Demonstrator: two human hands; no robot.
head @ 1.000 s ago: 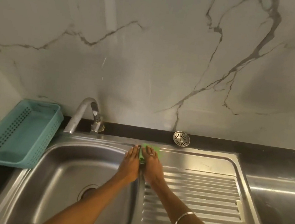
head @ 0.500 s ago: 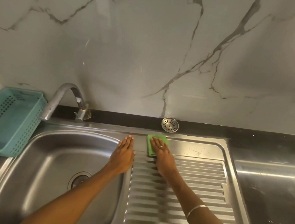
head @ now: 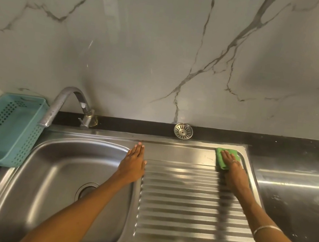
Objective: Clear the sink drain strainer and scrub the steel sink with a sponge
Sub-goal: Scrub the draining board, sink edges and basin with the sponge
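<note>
The green sponge (head: 224,158) lies flat at the far right corner of the steel sink (head: 180,153), on the smooth strip beyond the ribbed draining board (head: 185,199), with its long axis running roughly from the back rim toward the person, slightly slanted. It is a thin, bright green pad, its far edge and left side showing, the rest covered by the right hand (head: 232,173), which presses down on it with straight fingers laid together, a ring on one finger and a thin bangle (head: 266,228) on the forearm. The left hand (head: 132,164) rests flat, fingers straight and together, on the ridge between the basin and the draining board, holding nothing. The drain strainer (head: 183,131), a round steel disc with radial slots, sits out of the drain on the black ledge (head: 134,126) at the foot of the marble wall (head: 162,51), well apart from the open drain hole (head: 87,190) in the basin. Half a second ago the sponge and right hand were near the middle of the back strip, just right of the left hand; they now lie at the far right end, while the left hand has kept its place. A teal perforated basket (head: 4,129) stands left of the tap (head: 67,106)
</note>
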